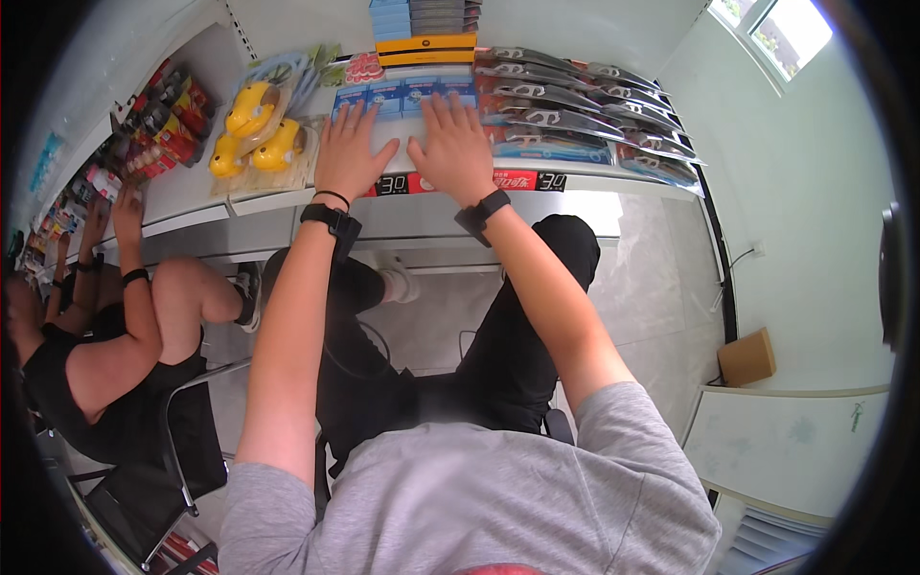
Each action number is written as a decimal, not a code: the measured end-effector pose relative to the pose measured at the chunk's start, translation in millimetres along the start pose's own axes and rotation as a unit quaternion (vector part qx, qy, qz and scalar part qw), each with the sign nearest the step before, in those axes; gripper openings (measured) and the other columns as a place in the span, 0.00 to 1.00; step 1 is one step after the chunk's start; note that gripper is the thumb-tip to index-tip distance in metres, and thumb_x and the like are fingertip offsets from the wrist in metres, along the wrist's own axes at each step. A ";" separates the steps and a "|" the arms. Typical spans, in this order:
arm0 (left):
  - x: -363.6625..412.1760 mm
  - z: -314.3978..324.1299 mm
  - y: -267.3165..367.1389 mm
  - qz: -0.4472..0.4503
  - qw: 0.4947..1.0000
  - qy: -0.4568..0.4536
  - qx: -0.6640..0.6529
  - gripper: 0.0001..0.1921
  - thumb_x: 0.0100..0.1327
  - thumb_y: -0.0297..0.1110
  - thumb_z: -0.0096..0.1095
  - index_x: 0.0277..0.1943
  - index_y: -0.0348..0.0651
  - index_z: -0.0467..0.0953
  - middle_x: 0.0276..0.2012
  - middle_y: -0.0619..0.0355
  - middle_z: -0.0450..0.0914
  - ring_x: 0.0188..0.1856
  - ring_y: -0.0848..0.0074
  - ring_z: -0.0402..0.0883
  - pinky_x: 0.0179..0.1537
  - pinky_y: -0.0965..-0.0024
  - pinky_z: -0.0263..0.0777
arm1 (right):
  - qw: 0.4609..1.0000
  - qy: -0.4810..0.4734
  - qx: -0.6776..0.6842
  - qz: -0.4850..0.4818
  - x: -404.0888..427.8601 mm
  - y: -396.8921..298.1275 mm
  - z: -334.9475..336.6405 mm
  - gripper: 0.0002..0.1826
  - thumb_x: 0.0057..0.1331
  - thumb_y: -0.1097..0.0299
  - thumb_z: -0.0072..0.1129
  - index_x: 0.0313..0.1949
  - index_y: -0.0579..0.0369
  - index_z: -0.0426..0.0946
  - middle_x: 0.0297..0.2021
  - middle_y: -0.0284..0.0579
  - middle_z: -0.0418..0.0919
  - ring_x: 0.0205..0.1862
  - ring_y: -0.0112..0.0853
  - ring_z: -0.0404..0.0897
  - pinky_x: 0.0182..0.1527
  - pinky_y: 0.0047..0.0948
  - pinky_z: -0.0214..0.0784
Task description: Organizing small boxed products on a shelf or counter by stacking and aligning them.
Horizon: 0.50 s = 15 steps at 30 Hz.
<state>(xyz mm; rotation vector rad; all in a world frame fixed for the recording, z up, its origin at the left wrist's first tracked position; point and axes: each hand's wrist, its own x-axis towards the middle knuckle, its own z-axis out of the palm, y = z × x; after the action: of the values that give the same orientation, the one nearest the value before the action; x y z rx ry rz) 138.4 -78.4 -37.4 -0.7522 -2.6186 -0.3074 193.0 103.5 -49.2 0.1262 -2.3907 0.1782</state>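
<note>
My left hand [352, 151] rests palm down at the front of a white shelf [401, 131], with its fingers spread. To its right, my right hand [454, 144] lies palm down in the same way, the two thumbs pointing at each other with a gap between. Neither hand holds anything. The fingertips of both overlap a row of small blue printed boxes [386, 93]; whether they press on them I cannot tell. A black strap with a dark device circles each wrist. Below my hands, a red and black label strip [517, 180] runs along the shelf's front edge.
Yellow duck-like toys [253, 108] in clear packs stand left. Behind the blue boxes are stacked yellow boxes [425, 49]. Overlapping plastic-wrapped packs [553, 93] fill the right side. Another person [108, 366] sits at the far left, hands at the neighbouring shelf. A white cabinet [787, 438] stands lower right.
</note>
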 end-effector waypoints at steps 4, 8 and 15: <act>-1.1 0.8 0.6 -0.003 1.000 0.013 -0.010 0.36 0.68 0.56 0.58 0.72 0.43 0.65 0.74 0.48 0.63 0.77 0.57 0.56 0.77 0.50 0.45 | 1.000 -0.015 -0.009 -0.023 -0.9 1.2 -0.6 0.35 0.68 0.50 0.49 0.64 0.67 0.70 0.66 0.60 0.71 0.71 0.54 0.64 0.72 0.52 0.51; -3.8 2.8 0.2 0.000 0.999 0.035 -0.024 0.36 0.66 0.54 0.61 0.70 0.41 0.67 0.71 0.47 0.66 0.76 0.56 0.59 0.76 0.50 0.46 | 0.999 -0.008 -0.006 -0.037 -1.7 -0.3 -0.7 0.35 0.68 0.50 0.49 0.63 0.71 0.70 0.64 0.64 0.71 0.70 0.57 0.64 0.71 0.54 0.53; -2.9 -2.4 2.6 0.009 0.997 0.055 -0.051 0.36 0.62 0.52 0.66 0.67 0.39 0.69 0.69 0.48 0.68 0.74 0.55 0.60 0.76 0.49 0.49 | 0.999 -0.050 0.002 -0.019 6.0 -4.0 -14.8 0.34 0.67 0.54 0.53 0.65 0.68 0.67 0.65 0.60 0.69 0.70 0.55 0.64 0.72 0.54 0.53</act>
<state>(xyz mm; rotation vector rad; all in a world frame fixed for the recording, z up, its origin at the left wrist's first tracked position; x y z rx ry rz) 142.8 -78.3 -36.3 -0.7682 -2.5066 -0.4668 199.1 101.7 -34.0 0.1871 -2.4865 0.1625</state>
